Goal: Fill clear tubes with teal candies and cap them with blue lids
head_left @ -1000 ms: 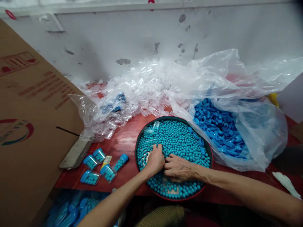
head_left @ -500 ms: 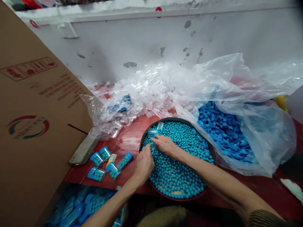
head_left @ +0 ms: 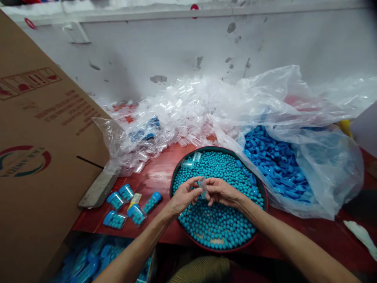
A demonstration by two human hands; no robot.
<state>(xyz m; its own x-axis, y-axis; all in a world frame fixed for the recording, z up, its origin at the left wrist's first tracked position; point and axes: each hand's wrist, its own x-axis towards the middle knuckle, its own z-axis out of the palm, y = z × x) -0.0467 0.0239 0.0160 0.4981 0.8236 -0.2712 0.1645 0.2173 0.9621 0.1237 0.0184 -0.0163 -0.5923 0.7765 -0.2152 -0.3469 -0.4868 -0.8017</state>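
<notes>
A round tray (head_left: 263,193) full of small turquoise beads (head_left: 218,220) sits on the red table. Above the beads my left hand (head_left: 184,195) and my right hand (head_left: 222,191) meet, both pinching a small clear plastic vial (head_left: 202,186) held upright between the fingertips. Another empty clear vial (head_left: 191,160) lies on the beads at the tray's far left rim. Several filled vials with blue caps (head_left: 131,204) lie on the table to the left of the tray.
A heap of empty clear vials (head_left: 176,114) lies along the white wall. A plastic bag of blue caps (head_left: 273,161) sits right of the tray. A large cardboard box (head_left: 38,157) stands at the left, and a bin of filled vials (head_left: 94,259) is below the table edge.
My right hand reached to the tray's far left and picked up a clear vial. Both hands then rose off the beads and came together holding it.
</notes>
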